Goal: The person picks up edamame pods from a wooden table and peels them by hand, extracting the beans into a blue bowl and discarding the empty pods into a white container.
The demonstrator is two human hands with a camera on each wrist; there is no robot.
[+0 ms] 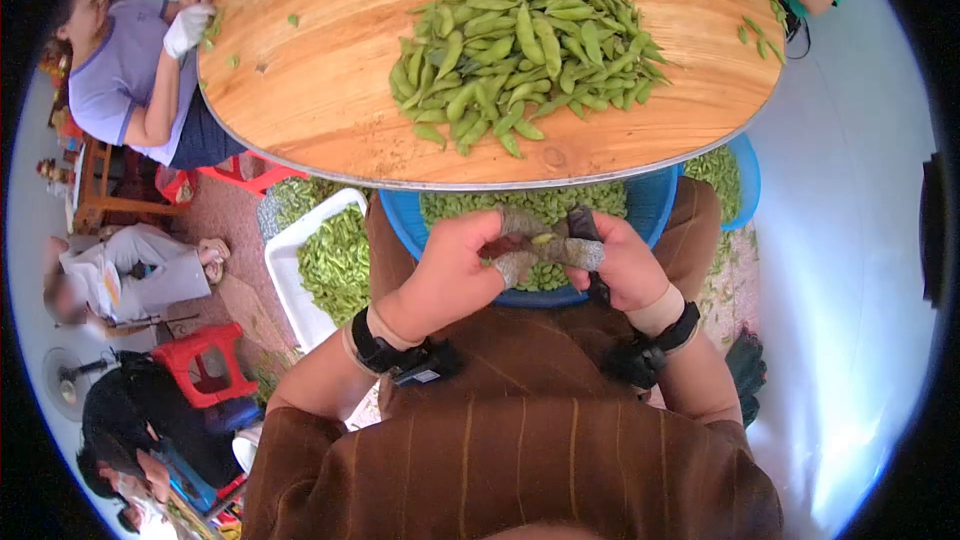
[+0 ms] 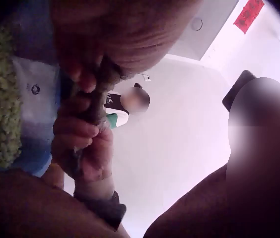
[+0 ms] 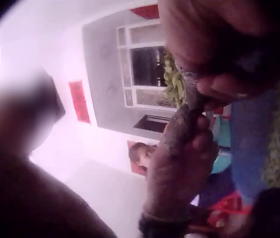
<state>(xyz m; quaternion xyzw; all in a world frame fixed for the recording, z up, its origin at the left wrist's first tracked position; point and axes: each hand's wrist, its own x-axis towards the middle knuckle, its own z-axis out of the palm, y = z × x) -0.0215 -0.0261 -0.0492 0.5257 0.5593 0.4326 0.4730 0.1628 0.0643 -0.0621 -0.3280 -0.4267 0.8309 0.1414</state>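
Both hands meet in the head view, over a blue basin of shelled green soybeans. Grey wraps cover the thumb and some fingers of each hand. Between the fingertips shows a small yellow-green soybean pod. My left hand pinches its left side with thumb and finger. From the other side my right hand pinches it, and a narrow black thing runs along that hand's fingers; I cannot tell what it is. The wrist views show the left hand and right hand close together, dark and blurred.
A wooden table with a heap of soybean pods stands just beyond the hands. On the floor at left is a white tray of pods; another blue basin sits at right. Other people sit around, near a red stool.
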